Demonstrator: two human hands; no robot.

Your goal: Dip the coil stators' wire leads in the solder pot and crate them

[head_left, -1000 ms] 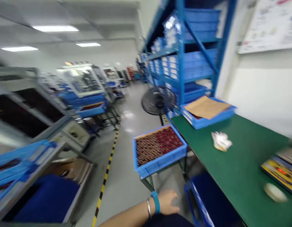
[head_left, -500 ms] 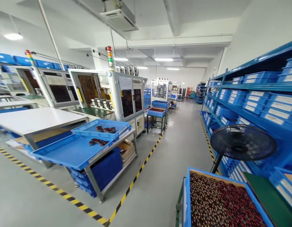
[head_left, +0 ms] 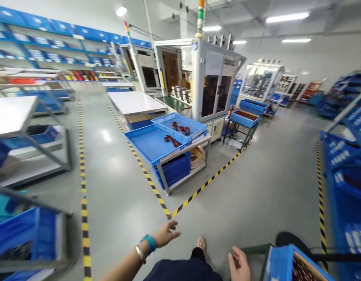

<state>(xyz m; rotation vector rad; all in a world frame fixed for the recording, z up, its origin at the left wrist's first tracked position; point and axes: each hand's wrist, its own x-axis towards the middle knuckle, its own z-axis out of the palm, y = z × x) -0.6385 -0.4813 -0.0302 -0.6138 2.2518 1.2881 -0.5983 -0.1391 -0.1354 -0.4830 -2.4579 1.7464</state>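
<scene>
My left hand (head_left: 165, 233) reaches out low over the grey floor, fingers spread, holding nothing; a blue band and a bracelet sit on its wrist. My right hand (head_left: 240, 264) hangs at the bottom edge with fingers loosely curled and apart, empty, just left of a blue bin (head_left: 288, 265) filled with small dark red parts. Ahead stands a metal cart carrying two blue trays (head_left: 152, 142) with a few dark parts on them.
Yellow-black floor tape (head_left: 203, 187) marks lanes. Grey machine cabinets (head_left: 215, 78) stand behind the cart. Blue bin shelving (head_left: 347, 156) lines the right side, a white table (head_left: 10, 115) and a blue-bin cart (head_left: 31, 238) the left. A black fan (head_left: 294, 240) sits low right.
The view has swung left from the green bench and shelving to the open aisle. Both hands have come into view at the bottom; the parts bin has slid to the lower right corner.
</scene>
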